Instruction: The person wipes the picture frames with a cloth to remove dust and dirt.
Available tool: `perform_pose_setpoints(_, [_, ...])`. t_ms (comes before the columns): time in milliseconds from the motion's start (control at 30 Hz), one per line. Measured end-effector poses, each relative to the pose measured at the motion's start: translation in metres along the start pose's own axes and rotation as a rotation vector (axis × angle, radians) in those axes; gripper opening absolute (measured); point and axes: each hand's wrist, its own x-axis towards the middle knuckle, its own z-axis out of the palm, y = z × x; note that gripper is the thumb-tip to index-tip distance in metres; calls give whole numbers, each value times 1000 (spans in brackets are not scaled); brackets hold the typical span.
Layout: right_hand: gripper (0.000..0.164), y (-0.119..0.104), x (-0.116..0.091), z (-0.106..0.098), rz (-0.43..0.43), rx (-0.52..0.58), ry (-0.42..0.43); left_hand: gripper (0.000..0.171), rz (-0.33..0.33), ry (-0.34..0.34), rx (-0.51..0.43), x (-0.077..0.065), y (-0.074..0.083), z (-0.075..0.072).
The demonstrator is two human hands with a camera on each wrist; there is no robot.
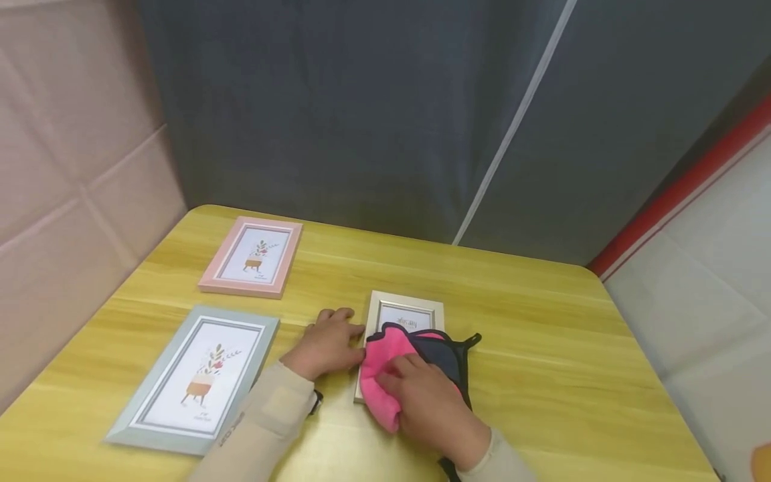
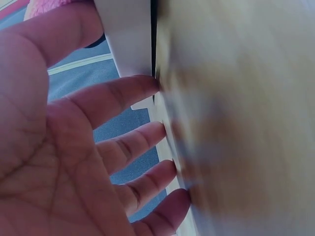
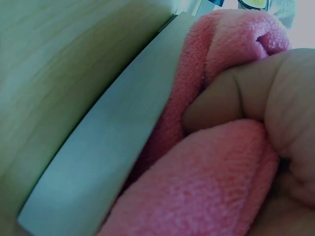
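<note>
Nearest, we list two pale sleeves (image 1: 259,422) reaching in over the worktop (image 1: 554,375), a smooth, yellow wood-grain board with rounded far corners.

Right hand (image 1: 424,402): thumb and fingers clamped on a bunched cloth (image 1: 382,385). We judge the bunching gives a thick pad to bear on the frame beneath. Cloth: fluffy pink pile on one face, dark on the other, with black binding and a small corner loop.

Grey-green frame (image 1: 199,381): lying face up at the left, probably set aside to leave working room; largest of the three, rectangular, white inner border, potted-plant print.

Left hand (image 1: 325,341): fingers apart, clasping nothing, fingertips down along the cream frame's left edge; we take this as a brace against sliding.

Cream frame (image 1: 415,301): flat on the worktop between the two hands, partly covered by the cloth. Smooth, straight sides, silvery inner lip; its lettering appears upside down to us.

Pink frame (image 1: 253,258): face up beyond the grey-green one, apart from both hands; bevelled rectangular moulding, similar plant print.

Farthest, we record a dark grey backdrop (image 1: 361,127), matt, crossed by a pale slanting strip (image 1: 521,114).
</note>
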Motion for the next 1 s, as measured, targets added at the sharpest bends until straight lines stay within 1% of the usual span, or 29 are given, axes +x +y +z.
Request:
perform_pose_setpoints(100, [43, 0, 2, 1, 2, 1, 5, 51, -3, -5, 0, 0, 0, -1])
perform_pose_setpoints(400, [46, -1, 3, 1, -6, -21, 3, 48, -11, -9, -3, 0, 0, 0])
perform_pose_setpoints(633, [46, 2, 2, -3, 51, 0, -49, 48, 11, -2, 12, 0, -1, -3])
perform_pose_setpoints(767, [46, 6, -2, -5, 61, 5, -59, 51, 17, -8, 20, -1, -2, -3])
perform_pose_setpoints(1000, [35, 18, -11, -11, 98, -15, -71, 50, 10, -13, 13, -2, -2, -3])
